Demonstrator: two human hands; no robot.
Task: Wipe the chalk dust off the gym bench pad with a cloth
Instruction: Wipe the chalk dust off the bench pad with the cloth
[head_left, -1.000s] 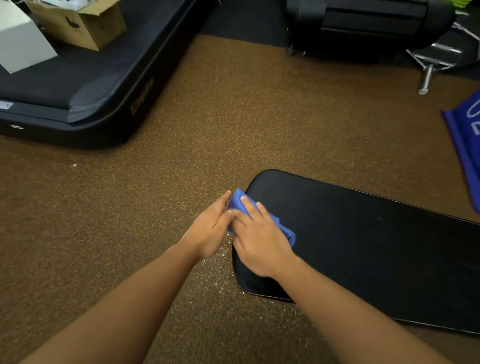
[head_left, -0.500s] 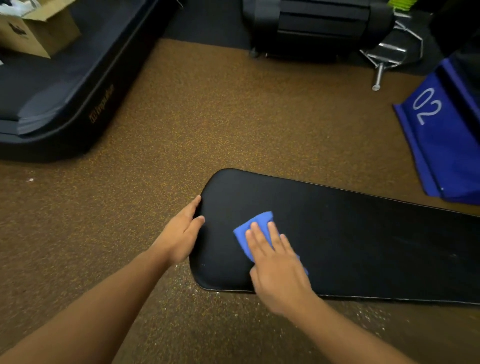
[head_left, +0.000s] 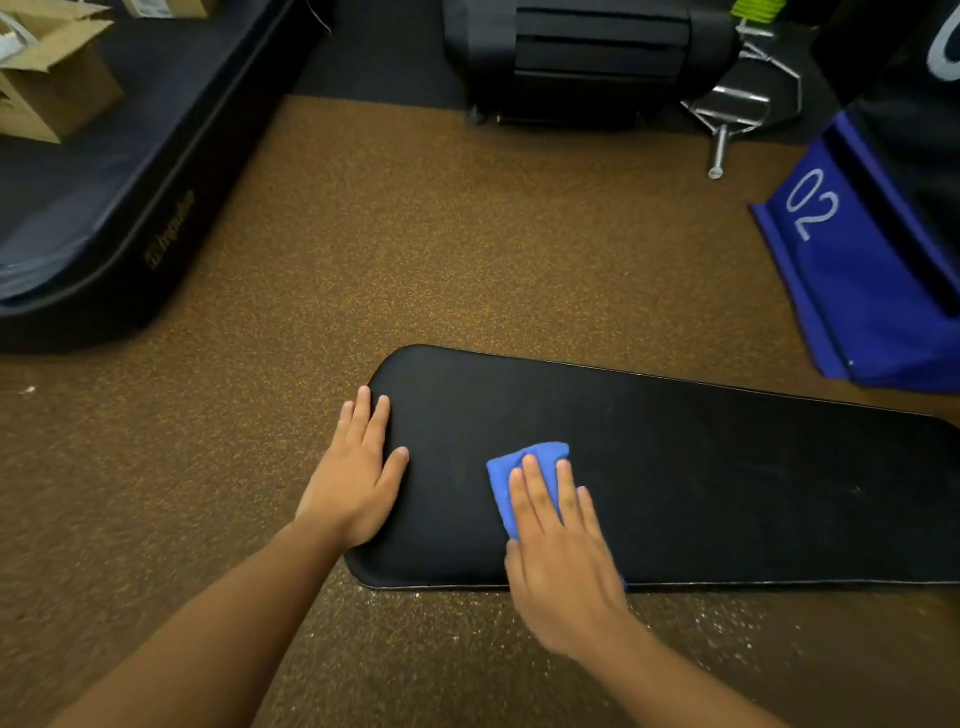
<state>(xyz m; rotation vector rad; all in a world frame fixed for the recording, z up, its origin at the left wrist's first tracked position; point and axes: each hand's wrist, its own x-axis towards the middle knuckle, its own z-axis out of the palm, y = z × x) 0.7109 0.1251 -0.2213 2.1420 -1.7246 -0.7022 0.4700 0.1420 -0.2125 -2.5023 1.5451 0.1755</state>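
A long black gym bench pad (head_left: 701, 467) lies flat on the brown speckled floor and runs off the right edge. My right hand (head_left: 561, 556) presses a folded blue cloth (head_left: 524, 467) flat on the pad near its front edge, fingers spread over the cloth. My left hand (head_left: 356, 478) rests flat on the pad's left end, fingers extended, holding nothing. Faint pale smudges show on the pad further right. White chalk specks lie on the floor just in front of the pad.
A black padded platform (head_left: 119, 218) with a cardboard box (head_left: 57, 88) sits at the back left. Black gym equipment (head_left: 587, 57) and a chrome bar (head_left: 727, 119) stand at the back. A blue block marked 02 (head_left: 852, 270) is at the right.
My right hand has slid the cloth rightward along the pad from its left end. My left hand left the cloth and now lies flat on the pad's left end. The view shifted.
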